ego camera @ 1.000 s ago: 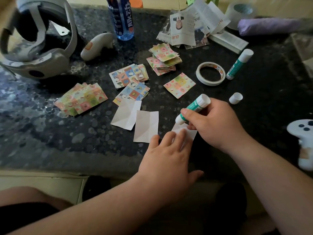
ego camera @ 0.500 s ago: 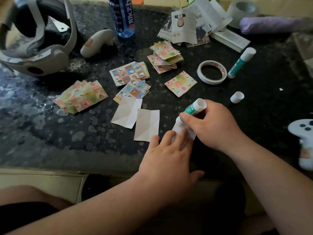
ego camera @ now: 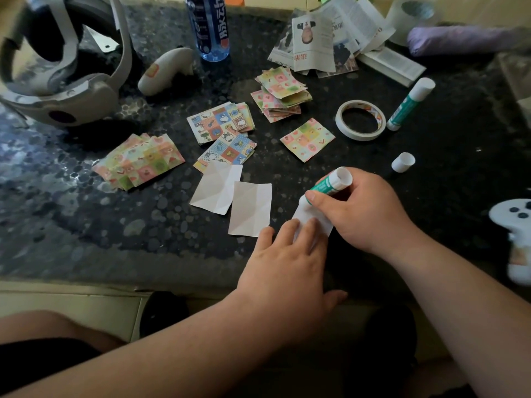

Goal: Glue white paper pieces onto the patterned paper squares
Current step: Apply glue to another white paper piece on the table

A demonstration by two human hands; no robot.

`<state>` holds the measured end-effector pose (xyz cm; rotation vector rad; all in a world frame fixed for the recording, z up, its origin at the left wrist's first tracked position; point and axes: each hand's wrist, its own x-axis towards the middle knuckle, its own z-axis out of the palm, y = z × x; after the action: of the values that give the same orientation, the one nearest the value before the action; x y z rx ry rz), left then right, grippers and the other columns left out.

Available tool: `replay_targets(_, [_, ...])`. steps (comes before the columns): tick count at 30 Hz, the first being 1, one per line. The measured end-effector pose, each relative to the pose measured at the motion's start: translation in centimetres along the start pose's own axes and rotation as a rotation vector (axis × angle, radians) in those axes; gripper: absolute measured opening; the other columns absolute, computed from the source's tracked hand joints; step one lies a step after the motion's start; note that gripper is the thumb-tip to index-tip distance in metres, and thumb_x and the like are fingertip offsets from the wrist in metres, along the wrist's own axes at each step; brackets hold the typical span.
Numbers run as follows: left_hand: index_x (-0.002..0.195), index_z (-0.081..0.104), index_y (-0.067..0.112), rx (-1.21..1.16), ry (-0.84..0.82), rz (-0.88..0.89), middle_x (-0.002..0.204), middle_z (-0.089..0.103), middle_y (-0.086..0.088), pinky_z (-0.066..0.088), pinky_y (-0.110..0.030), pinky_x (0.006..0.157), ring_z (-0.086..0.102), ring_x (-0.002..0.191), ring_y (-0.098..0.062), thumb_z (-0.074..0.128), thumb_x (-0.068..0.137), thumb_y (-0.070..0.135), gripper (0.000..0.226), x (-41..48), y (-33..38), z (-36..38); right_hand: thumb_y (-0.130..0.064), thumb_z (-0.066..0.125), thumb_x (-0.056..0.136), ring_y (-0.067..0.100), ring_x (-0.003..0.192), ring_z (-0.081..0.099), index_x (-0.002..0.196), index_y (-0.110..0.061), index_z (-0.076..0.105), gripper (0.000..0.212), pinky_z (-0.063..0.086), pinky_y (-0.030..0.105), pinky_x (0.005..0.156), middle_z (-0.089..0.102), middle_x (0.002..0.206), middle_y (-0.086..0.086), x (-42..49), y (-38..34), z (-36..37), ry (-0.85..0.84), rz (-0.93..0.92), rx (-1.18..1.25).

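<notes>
Paper piece (ego camera: 303, 214): white, flat on the worktop (ego camera: 86, 225) near its front edge, partly under both hands.
Left hand (ego camera: 283, 262): fingers straight, pressing the piece down.
Right hand (ego camera: 365, 211): gripping a glue stick (ego camera: 330, 183), its tip on the piece.
Patterned square (ego camera: 307, 139): lying alone, farther back.

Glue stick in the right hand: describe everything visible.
The glue stick is a green-and-white plastic tube, uncapped, tilted with its white base end up and its tip down on the white paper piece. The right hand grips it near the tip. A loose white cap sits apart on the table.
</notes>
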<state>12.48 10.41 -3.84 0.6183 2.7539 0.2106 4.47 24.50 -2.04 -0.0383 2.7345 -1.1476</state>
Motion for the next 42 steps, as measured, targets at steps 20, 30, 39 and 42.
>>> replay_targets(20, [0.159,0.017,0.021,0.017,-0.013,0.004,0.167,0.010,-0.003,0.015,-0.050,0.122,0.006,0.154,-0.028,0.037,0.094,0.073,0.085,0.0,0.1,-0.2,-0.026,0.073,0.089,0.008,0.069,0.058,0.075,-0.019,0.055,0.024,0.037,0.019,0.058,0.061,0.073,-0.004,-0.5,1.0,-1.0,0.015,0.037,-0.043])
replay_targets(30, [0.159,0.018,0.021,0.005,-0.012,-0.008,0.168,0.008,-0.003,0.015,-0.050,0.121,0.006,0.154,-0.029,0.039,0.094,0.073,0.086,0.0,0.2,-0.3,-0.031,0.076,0.088,0.003,0.078,0.063,0.084,-0.019,0.065,0.017,0.042,0.011,0.062,0.068,0.082,-0.007,-1.0,1.2,-1.1,0.000,0.005,-0.036])
replay_targets(39, [0.150,0.041,0.027,-0.018,-0.012,-0.003,0.163,0.024,0.001,0.022,-0.046,0.117,0.018,0.149,-0.025,0.038,0.099,0.064,0.063,0.2,-0.3,-1.0,-0.023,0.076,0.085,0.018,0.068,0.067,0.078,-0.015,0.063,0.017,0.054,0.032,0.063,0.068,0.072,0.002,-1.4,1.1,-2.3,0.120,0.050,0.088])
replay_targets(42, [0.130,0.062,0.026,-0.030,0.033,0.003,0.147,0.046,0.003,0.037,-0.043,0.106,0.042,0.133,-0.024,0.040,0.104,0.046,0.040,1.1,-1.0,-1.9,-0.021,0.076,0.089,0.010,0.059,0.066,0.083,-0.019,0.065,0.012,0.057,0.035,0.056,0.066,0.066,-0.003,-1.4,0.9,-3.6,0.282,0.083,0.449])
